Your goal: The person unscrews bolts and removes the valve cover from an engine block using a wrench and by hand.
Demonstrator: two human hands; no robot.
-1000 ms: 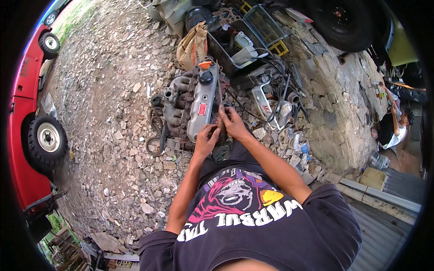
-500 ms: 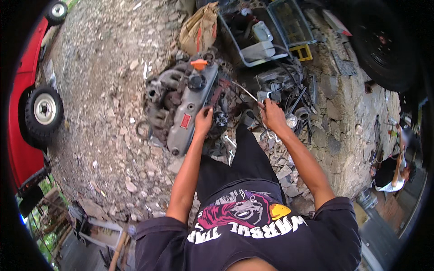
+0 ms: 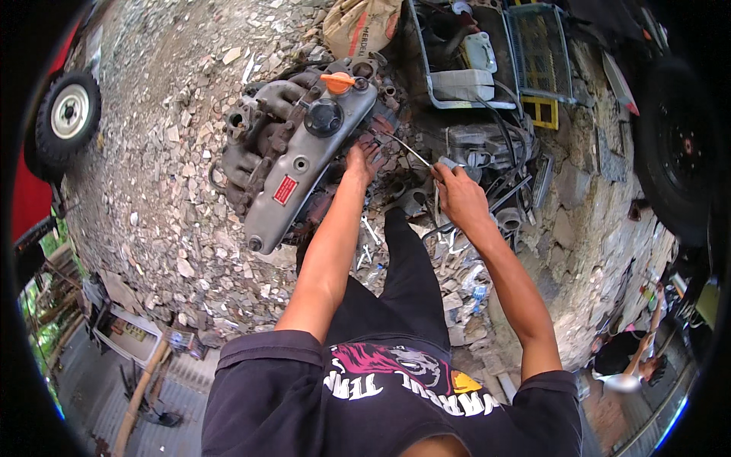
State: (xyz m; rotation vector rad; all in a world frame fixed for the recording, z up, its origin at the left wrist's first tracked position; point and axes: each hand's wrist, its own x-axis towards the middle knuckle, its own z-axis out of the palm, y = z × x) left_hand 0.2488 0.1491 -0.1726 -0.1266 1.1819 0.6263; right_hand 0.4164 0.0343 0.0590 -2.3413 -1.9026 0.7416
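A grey engine block (image 3: pixel 283 177) with a black round cap (image 3: pixel 324 117) and an orange cap (image 3: pixel 337 82) stands on the stony ground in front of me. At its right side is my left hand (image 3: pixel 364 158), its fingers apart beside the dark engine parts; I see nothing held in it. My right hand (image 3: pixel 461 196) is closed around the near end of a thin metal rod-like tool (image 3: pixel 409 148). That tool slants up and left, and its far end reaches the engine's right side near my left fingers. My right fingers hide its grip.
Behind right, an open plastic crate (image 3: pixel 428 80) holds containers, beside a yellow frame (image 3: pixel 542 112) and a sack (image 3: pixel 358 34). Dark hoses and metal parts (image 3: pixel 487 148) lie right of my hand. Wrenches (image 3: pixel 369 230) rest near my leg. Another person (image 3: pixel 628 354) is far right.
My view has shifted closer to the engine. My left hand has moved from the cover's edge down to the engine's right side, its fingers spreading. My right hand keeps the tool.
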